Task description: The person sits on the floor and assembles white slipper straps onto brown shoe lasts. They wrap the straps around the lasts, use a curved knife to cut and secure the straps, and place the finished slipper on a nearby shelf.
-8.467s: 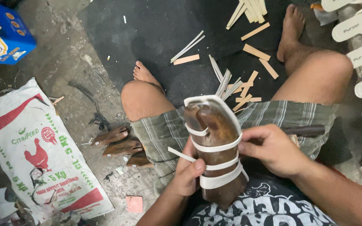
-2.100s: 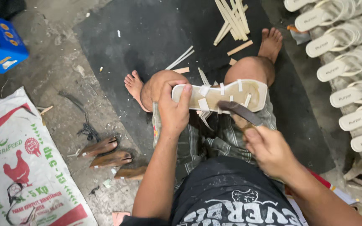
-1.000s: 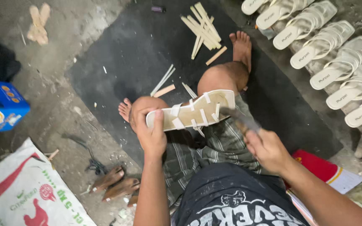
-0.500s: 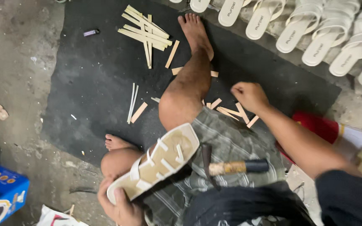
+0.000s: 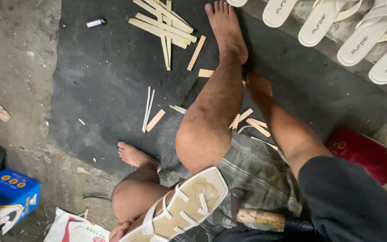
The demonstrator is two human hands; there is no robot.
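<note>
Two bare hands, one sandal, scattered strips

Two hands are at work around the dark mat [image 5: 113,80]. At the mat's near edge, the left hand [image 5: 121,231] grasps a white strapped sandal [image 5: 182,208] by its lower end, resting it across the lap. The right hand [image 5: 258,87] reaches onto the mat beside the shin, down among short tan strips [image 5: 251,123]; whether it has closed on one cannot be told. A wooden-handled hammer [image 5: 256,218] lies on the lap, just right of the sandal. Longer strips [image 5: 164,22] are piled at the mat's far end, and white sandals [image 5: 337,27] line its far right edge.
</note>
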